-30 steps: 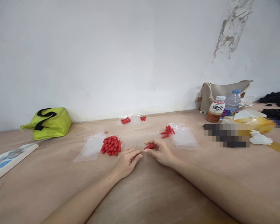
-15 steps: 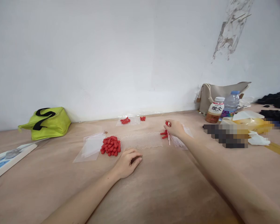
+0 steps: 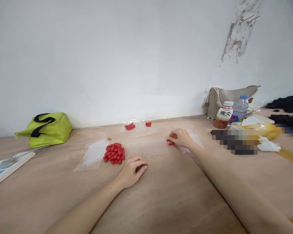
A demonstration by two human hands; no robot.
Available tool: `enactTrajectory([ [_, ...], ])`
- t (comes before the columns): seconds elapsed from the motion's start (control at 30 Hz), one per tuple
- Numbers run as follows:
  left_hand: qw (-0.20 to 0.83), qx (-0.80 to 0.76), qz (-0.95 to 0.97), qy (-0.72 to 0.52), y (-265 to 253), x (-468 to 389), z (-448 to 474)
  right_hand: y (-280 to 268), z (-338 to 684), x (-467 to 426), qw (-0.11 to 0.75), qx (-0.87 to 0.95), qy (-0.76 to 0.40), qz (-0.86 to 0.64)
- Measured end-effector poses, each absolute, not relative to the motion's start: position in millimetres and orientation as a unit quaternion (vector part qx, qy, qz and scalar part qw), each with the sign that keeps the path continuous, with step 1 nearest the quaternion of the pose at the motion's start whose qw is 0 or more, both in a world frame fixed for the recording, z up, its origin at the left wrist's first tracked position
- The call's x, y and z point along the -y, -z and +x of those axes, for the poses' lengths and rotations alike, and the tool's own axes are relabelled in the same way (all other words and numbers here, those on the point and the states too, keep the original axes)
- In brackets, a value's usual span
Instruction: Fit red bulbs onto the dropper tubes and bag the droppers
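My left hand rests on the table with loosely curled fingers, thumb apart, holding nothing. Just behind it lies a row of thin clear tubes, side by side. To its left is a heap of red rubber bulbs. My right hand is low at the right end of the row, fingers pinched at the red bulb end of a dropper among other red bulb ends. Clear tubes show beneath that hand; its fingers hide most of the dropper.
Flat clear plastic bags lie left of the heap. Further back is a bag with red-ended pieces. A green pouch and a power strip are at left. Bottles and a grey bag stand at right.
My right hand has lowered and shifted slightly left, bringing the dropper it held upright down to the red bulb ends. The left hand stays in place; the view has turned slightly.
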State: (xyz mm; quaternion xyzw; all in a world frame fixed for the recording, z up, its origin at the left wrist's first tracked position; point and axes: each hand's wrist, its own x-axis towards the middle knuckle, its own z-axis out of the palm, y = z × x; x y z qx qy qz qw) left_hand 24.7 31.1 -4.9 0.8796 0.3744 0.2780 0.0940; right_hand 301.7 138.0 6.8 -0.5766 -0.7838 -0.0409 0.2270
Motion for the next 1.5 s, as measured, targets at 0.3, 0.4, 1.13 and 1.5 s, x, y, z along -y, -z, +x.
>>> enactTrajectory([
  [0.3, 0.089, -0.371, 0.882, -0.278, 6.2, -30.8, 24.7, -9.7, 307.8, -134.0, 0.133, 0.870, 0.049, -0.471],
  [0.4, 0.089, -0.370, 0.882, -0.277, 5.2, -30.1, 24.5, -6.8, 306.7, -136.9, 0.181, 0.857, 0.005, -0.483],
  [1.13, -0.126, -0.735, 0.656, -0.112, -44.0, -98.6, -22.7, 5.0, 251.8, -79.5, 0.472, 0.775, -0.052, -0.417],
  [1.5, -0.024, -0.772, 0.635, -0.014, -39.1, -166.7, -19.3, 19.0, 239.7, -46.5, 0.429, 0.814, -0.091, -0.382],
])
